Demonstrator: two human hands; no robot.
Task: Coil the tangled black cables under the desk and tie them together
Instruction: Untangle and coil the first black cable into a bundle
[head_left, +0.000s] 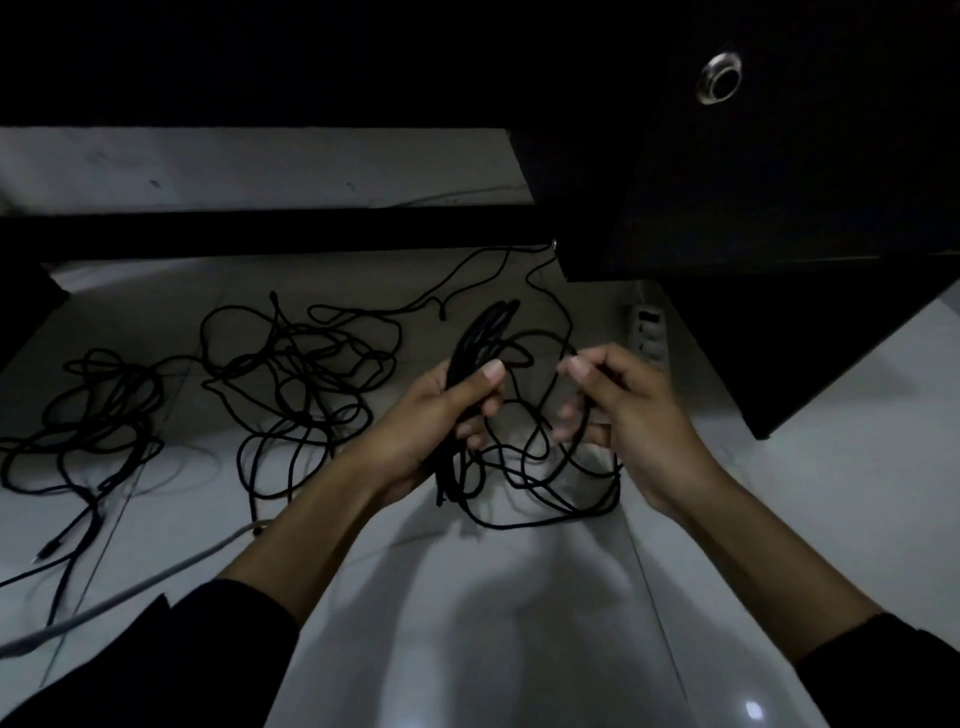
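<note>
My left hand grips a bunched coil of black cable, its loops sticking up past my thumb and its ends hanging below my palm. My right hand pinches a strand of the same black cable, which droops in loose loops between both hands down to the floor. A tangled heap of black cables lies on the tiles left of my hands. Another black tangle lies at the far left, its plug ends trailing toward me.
A dark desk cabinet with a metal ring pull stands at the right. A dark crossbar spans the back. A white power strip lies by the cabinet. A grey cable crosses the white tiled floor.
</note>
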